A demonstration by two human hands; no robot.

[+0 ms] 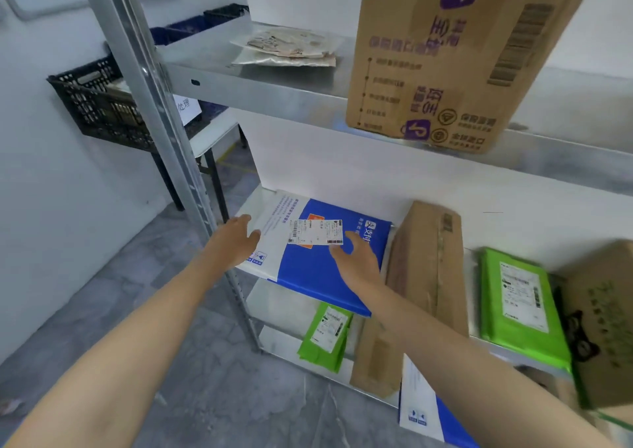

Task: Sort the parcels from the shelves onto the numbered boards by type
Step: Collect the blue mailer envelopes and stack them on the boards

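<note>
A flat blue and white parcel (308, 262) with a white shipping label lies on the middle shelf (474, 293), its near corner hanging over the front edge. My left hand (236, 242) reaches to its white left edge with fingers straight, touching or just short of it. My right hand (358, 259) lies over the blue part beside the label, fingers spread and loosely bent. Neither hand grips the parcel. A tall brown carton (424, 269) stands right of it, then a green mailer (520, 303) and another brown box (603, 321).
A large brown carton (445, 57) and clear plastic bags (287, 48) sit on the upper shelf (260, 94). A green mailer (325, 338) and a blue and white parcel (424, 410) lie lower down. The steel upright (164, 115) stands left. Black crates (99, 101) rest on a side table.
</note>
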